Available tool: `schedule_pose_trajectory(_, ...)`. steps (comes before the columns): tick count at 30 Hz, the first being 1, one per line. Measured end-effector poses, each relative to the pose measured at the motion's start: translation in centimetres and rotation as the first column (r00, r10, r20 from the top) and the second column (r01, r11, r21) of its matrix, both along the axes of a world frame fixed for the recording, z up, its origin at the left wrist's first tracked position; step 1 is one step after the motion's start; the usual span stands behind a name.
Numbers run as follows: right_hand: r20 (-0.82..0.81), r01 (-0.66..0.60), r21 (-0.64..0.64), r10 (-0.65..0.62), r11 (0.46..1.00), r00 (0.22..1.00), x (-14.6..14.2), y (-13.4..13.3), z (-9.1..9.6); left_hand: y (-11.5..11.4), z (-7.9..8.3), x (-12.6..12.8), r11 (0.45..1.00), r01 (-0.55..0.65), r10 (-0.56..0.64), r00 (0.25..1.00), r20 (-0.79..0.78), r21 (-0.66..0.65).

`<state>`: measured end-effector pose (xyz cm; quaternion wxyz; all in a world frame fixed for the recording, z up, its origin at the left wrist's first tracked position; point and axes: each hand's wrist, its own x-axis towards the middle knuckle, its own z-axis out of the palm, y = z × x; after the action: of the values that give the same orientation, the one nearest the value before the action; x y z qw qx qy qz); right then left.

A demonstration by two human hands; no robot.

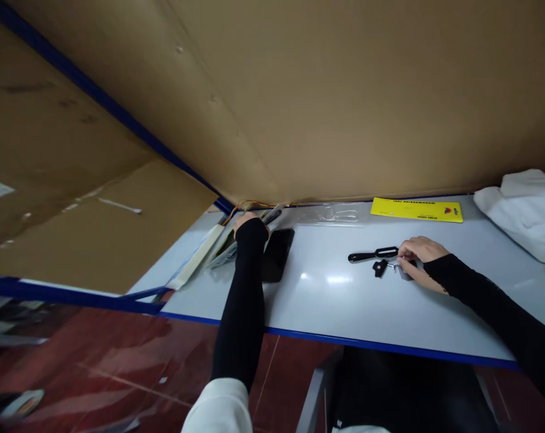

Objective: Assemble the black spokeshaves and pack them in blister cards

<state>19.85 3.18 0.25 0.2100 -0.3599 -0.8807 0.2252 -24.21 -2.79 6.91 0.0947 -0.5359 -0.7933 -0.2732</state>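
My left hand (pixel 244 220) reaches to the far left corner of the white table (pixel 335 300), among a stack of flat packets (pixel 222 249) and thin tools; its fingers are hidden behind the wrist. A black phone-like slab (pixel 278 254) lies just right of that arm. My right hand (pixel 415 249) rests on the table with fingers curled, pinching a small grey metal piece (pixel 403 272). Directly left of it lie a black handled tool with a loop frame (pixel 374 255) and a small black part (pixel 379 267).
A yellow card (pixel 415 210) and a clear plastic blister (pixel 333 214) lie at the table's back edge. White cloth (pixel 527 210) sits at the right. Cardboard walls (pixel 322 96) enclose the back and left. A red floor (pixel 96 367) lies below the blue-edged table front.
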Motion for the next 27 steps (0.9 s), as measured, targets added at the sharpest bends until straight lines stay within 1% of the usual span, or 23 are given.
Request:
schedule_pose_trajectory(2, -0.078, 0.035, -0.131, -0.045, 0.991, 0.996, -0.2, -0.2, 0.7, -0.5, 0.6, 1.4, 0.995, -0.077, 0.081, 0.995, -0.057, 0.062)
schedule_pose_trajectory(3, -0.145, 0.046, -0.243, -0.084, 0.969, 0.986, -0.4, -0.3, 1.2, -0.7, 0.7, 2.6, 0.992, -0.051, 0.061, 0.994, -0.093, 0.112)
schedule_pose_trajectory(4, -0.224, 0.038, -0.385, -0.133, 0.922, 0.965, -0.5, -0.4, 1.8, -0.8, 0.5, 4.3, 0.986, 0.003, 0.019, 0.991, -0.133, 0.165)
schedule_pose_trajectory(5, -0.304, -0.001, -0.538, -0.193, 0.843, 0.933, -0.6, -0.4, 2.5, -0.7, 0.1, 6.4, 0.949, 0.156, -0.093, 0.969, -0.229, 0.275)
schedule_pose_trajectory(6, -0.376, -0.078, -0.671, -0.248, 0.737, 0.893, -0.7, -0.5, 3.1, -0.6, -0.7, 8.8, 0.918, 0.263, -0.180, 0.943, -0.280, 0.296)
schedule_pose_trajectory(7, -0.440, -0.176, -0.755, -0.288, 0.632, 0.851, -0.7, -0.6, 3.7, -0.4, -1.7, 11.4, 0.891, 0.347, -0.256, 0.916, -0.308, 0.292)
schedule_pose_trajectory(8, -0.491, -0.268, -0.789, -0.307, 0.552, 0.815, -0.7, -0.6, 4.1, -0.2, -2.9, 13.9, 0.845, 0.456, -0.355, 0.869, -0.345, 0.280)
schedule_pose_trajectory(9, -0.528, -0.329, -0.792, -0.307, 0.514, 0.792, -0.7, -0.6, 4.3, -0.1, -4.1, 16.3, 0.737, 0.623, -0.495, 0.761, -0.419, 0.262)
schedule_pose_trajectory(10, -0.549, -0.360, -0.781, -0.288, 0.510, 0.785, -0.6, -0.6, 4.4, 0.0, -5.3, 18.4, 0.620, 0.740, -0.582, 0.657, -0.479, 0.262)
schedule_pose_trajectory(12, -0.545, -0.345, -0.762, -0.254, 0.547, 0.799, -0.2, -0.4, 4.0, 0.0, -7.2, 21.1, 0.468, 0.832, -0.660, 0.553, -0.509, 0.296)
schedule_pose_trajectory(13, -0.526, -0.321, -0.765, -0.255, 0.558, 0.811, 0.0, -0.2, 3.8, 0.0, -7.8, 21.7, 0.462, 0.820, -0.649, 0.573, -0.500, 0.338)
schedule_pose_trajectory(14, -0.512, -0.301, -0.772, -0.266, 0.560, 0.817, 0.1, -0.1, 3.5, 0.1, -8.1, 21.8, 0.504, 0.766, -0.622, 0.643, -0.448, 0.399)
schedule_pose_trajectory(15, -0.513, -0.291, -0.772, -0.284, 0.565, 0.810, 0.2, 0.1, 3.3, 0.1, -8.2, 21.5, 0.571, 0.676, -0.583, 0.734, -0.349, 0.466)
schedule_pose_trajectory(16, -0.528, -0.288, -0.764, -0.303, 0.578, 0.794, 0.3, 0.2, 3.2, 0.1, -8.1, 21.1, 0.643, 0.560, -0.547, 0.813, -0.197, 0.522)
schedule_pose_trajectory(17, -0.551, -0.291, -0.749, -0.315, 0.595, 0.773, 0.3, 0.3, 3.1, 0.1, -7.8, 20.6, 0.700, 0.445, -0.536, 0.844, 0.000, 0.558)
schedule_pose_trajectory(18, -0.577, -0.303, -0.731, -0.318, 0.611, 0.752, 0.2, 0.2, 3.1, 0.1, -7.5, 20.1, 0.738, 0.358, -0.561, 0.797, 0.225, 0.572)
schedule_pose_trajectory(19, -0.601, -0.321, -0.713, -0.308, 0.624, 0.737, 0.0, 0.1, 3.1, 0.0, -7.1, 19.8, 0.759, 0.314, -0.606, 0.661, 0.442, 0.571)
schedule_pose_trajectory(20, -0.615, -0.345, -0.699, -0.279, 0.626, 0.738, -0.2, -0.2, 3.2, -0.2, -6.8, 19.7, 0.767, 0.308, -0.638, 0.459, 0.618, 0.563)
schedule_pose_trajectory(21, -0.614, -0.375, -0.694, -0.234, 0.614, 0.754, -0.4, -0.5, 3.2, -0.5, -6.5, 19.8, 0.773, 0.322, -0.626, 0.241, 0.742, 0.547)
schedule_pose_trajectory(22, -0.604, -0.402, -0.695, -0.181, 0.596, 0.776, -0.5, -0.9, 3.3, -0.8, -6.3, 20.1, 0.779, 0.347, -0.573, 0.056, 0.818, 0.522)
schedule_pose_trajectory(23, -0.590, -0.420, -0.697, -0.131, 0.582, 0.797, -0.6, -1.2, 3.3, -1.1, -6.1, 20.4, 0.789, 0.372, -0.502, -0.069, 0.862, 0.489)
schedule_pose_trajectory(24, -0.573, -0.430, -0.701, -0.089, 0.569, 0.815, -0.6, -1.6, 3.4, -1.3, -5.9, 20.7, 0.802, 0.395, -0.430, -0.138, 0.892, 0.448)
schedule_pose_trajectory(27, -0.498, -0.432, -0.721, 0.028, 0.542, 0.867, 0.2, -2.0, 4.0, -1.3, -5.4, 20.8, 0.823, 0.445, -0.275, -0.231, 0.934, 0.352)
